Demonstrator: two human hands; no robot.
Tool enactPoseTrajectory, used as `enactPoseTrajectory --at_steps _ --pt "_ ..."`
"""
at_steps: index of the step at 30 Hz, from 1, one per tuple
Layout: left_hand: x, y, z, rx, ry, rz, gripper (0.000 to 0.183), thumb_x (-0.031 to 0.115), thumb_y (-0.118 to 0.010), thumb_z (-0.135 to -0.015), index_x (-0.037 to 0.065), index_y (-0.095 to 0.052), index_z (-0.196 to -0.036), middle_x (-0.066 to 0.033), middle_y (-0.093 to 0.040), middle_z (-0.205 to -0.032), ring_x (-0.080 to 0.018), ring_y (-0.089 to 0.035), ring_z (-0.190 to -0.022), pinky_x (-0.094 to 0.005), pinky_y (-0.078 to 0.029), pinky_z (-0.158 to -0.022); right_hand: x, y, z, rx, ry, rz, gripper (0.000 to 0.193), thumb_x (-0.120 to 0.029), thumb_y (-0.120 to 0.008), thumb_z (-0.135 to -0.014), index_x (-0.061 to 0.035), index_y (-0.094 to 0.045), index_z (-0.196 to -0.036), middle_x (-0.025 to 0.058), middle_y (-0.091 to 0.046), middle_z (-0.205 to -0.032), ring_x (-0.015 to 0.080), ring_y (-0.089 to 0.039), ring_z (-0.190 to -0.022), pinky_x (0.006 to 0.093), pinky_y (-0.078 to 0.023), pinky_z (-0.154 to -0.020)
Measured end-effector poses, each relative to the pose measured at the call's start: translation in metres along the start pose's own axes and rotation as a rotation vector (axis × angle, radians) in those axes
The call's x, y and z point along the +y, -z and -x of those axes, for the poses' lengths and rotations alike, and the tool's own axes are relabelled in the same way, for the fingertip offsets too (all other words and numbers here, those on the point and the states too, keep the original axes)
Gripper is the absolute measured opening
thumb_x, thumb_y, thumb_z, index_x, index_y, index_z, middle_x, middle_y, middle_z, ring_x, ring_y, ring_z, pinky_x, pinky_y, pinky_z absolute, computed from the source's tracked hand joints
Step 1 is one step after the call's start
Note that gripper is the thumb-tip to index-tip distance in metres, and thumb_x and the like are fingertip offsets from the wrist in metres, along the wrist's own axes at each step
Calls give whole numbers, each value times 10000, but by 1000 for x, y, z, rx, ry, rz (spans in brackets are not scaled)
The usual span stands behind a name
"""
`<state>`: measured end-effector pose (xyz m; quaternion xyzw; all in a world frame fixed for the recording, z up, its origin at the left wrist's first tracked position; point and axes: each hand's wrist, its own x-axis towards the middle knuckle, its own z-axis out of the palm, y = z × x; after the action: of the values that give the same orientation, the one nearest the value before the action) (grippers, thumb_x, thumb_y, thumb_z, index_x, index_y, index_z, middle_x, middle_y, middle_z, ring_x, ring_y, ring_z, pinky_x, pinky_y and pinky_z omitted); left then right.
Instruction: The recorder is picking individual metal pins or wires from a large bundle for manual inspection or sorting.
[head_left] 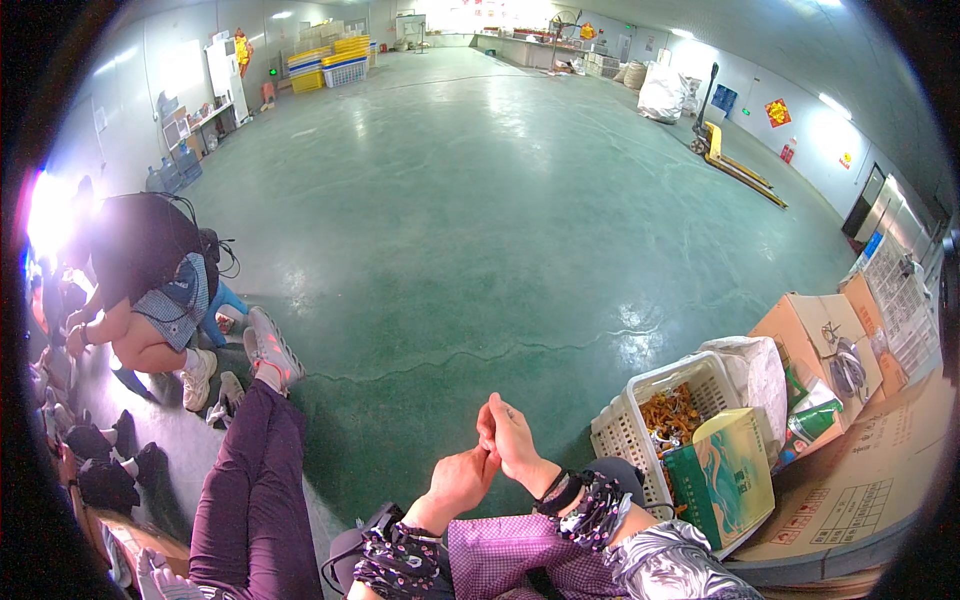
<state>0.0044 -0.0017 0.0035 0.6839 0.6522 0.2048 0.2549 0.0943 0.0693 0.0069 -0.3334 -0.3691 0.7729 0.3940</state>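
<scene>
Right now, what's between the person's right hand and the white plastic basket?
In the head view, only glossy green floor shows between the right hand and the white plastic basket.

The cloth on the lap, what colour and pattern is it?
The cloth is purple with small checks; the head view shows it.

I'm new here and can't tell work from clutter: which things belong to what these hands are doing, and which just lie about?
Likely in use:
left hand and right hand, touching; cannot tell if they hold anything
off-white perforated plastic basket of brown pieces, nearby

Seemingly lying about:
yellow metal pallet jack
stacked yellow plastic crates
</scene>
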Motion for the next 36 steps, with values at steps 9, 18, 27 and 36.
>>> enactPoseTrajectory --at_steps 9,18,27,36 --pt "8 4 -8 -131 218 303 383 368 -319 -862 59 -541 -903 -142 -593 -711 -329 -569 -744 -420 -429 -649 -11 -1 -5 167 -70 -98 382 -390 -387 -860 -97 -422 -618 -13 -358 -510 77 -311 -404 209 -243 -363" --pt "10 -1 -13 87 53 292 357 356 -349 -854 54 -536 -823 -191 -567 -710 -372 -540 -720 -459 -412 -623 -15 15 -16 103 -69 -258 277 -336 -425 -862 -118 -432 -691 -27 -333 -500 64 -264 -377 213 -249 -389" --pt "17 12 -9 -74 105 647 364 357 -359 -853 34 -529 -853 -138 -573 -642 -278 -577 -638 -399 -429 -595 -21 14 -11 71 -18 -248 263 -334 -392 -878 -127 -414 -716 -38 -322 -512 38 -245 -359 184 -235 -357" --pt "9 -9 -11 93 40 328 359 364 -333 -851 49 -503 -879 -169 -572 -680 -358 -547 -653 -438 -418 -594 -20 4 -8 87 33 -97 267 -326 -382 -883 -122 -406 -711 -34 -339 -521 43 -240 -347 195 -216 -354"
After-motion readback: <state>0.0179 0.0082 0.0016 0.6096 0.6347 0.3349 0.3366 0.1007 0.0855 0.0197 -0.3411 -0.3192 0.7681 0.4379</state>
